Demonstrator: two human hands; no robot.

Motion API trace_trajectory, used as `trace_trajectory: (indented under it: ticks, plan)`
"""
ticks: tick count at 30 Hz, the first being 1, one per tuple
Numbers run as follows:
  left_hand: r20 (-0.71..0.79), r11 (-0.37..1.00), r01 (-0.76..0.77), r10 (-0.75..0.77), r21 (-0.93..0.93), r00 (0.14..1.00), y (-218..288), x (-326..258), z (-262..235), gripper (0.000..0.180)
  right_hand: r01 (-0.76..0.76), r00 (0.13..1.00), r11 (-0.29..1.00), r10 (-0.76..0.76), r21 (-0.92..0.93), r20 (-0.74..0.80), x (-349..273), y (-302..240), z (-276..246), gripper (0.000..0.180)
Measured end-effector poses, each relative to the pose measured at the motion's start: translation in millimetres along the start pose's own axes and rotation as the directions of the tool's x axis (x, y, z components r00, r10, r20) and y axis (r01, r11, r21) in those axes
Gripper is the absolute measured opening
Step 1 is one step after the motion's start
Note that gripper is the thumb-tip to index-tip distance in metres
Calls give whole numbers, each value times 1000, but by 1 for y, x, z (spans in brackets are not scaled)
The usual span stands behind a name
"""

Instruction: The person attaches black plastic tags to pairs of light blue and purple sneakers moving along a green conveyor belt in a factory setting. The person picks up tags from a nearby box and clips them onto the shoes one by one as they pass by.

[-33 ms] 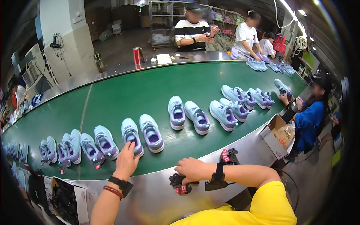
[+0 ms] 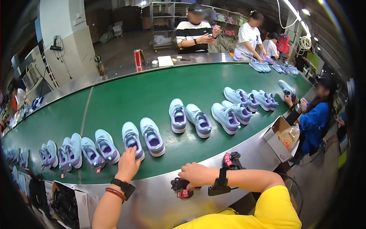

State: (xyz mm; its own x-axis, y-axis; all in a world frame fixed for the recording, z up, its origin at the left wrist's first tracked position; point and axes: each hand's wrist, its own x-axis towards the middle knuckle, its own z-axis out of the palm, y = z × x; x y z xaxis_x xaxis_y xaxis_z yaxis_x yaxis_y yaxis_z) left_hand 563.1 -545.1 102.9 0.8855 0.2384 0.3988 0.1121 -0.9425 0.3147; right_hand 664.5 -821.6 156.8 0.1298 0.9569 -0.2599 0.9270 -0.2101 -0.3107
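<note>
Unchanged from the earlier frame: left hand [image 2: 127,166], fingers open, touches the blue shoe [image 2: 132,140] at the green belt's [image 2: 152,95] near edge, while right hand [image 2: 194,174] loosely covers black tags [image 2: 181,187] on the steel rim [image 2: 152,198]; belt beyond lies open.

Pairs of sneakers lie in a row along the near half of a conveyor belt [image 2: 152,91]. The left hand [image 2: 127,165] reaches over the belt's near edge and touches a sneaker [image 2: 132,140]; its mate [image 2: 152,136] lies just to the right. Further left sit more pairs, the closest pair [image 2: 100,149] just beside the hand. A pair at mid-belt [image 2: 189,118] lies to the right, and more beyond it toward the right end. On the metal rim [image 2: 160,198] before the belt, the right hand [image 2: 194,174] rests on a bundle of tags [image 2: 182,187]. A can [image 2: 137,58] stands on the far rim. An open carton [image 2: 282,139] sits off the right near corner.
</note>
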Motion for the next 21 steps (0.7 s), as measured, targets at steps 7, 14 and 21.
trace_trajectory:
  ticks: [7,14,21]
  plan:
    - [111,989,118,-108,-88,988,-3,11,15,28,-22,998,997,18,72,55,-23,11,29,36]
    - [23,980,78,-75,-182,997,26,7,31,28,-70,992,962,39,264,122,-21,29,31,29]
    - [-17,933,76,-87,-353,996,21,0,28,28,-114,992,897,79,428,98,-31,43,10,27]
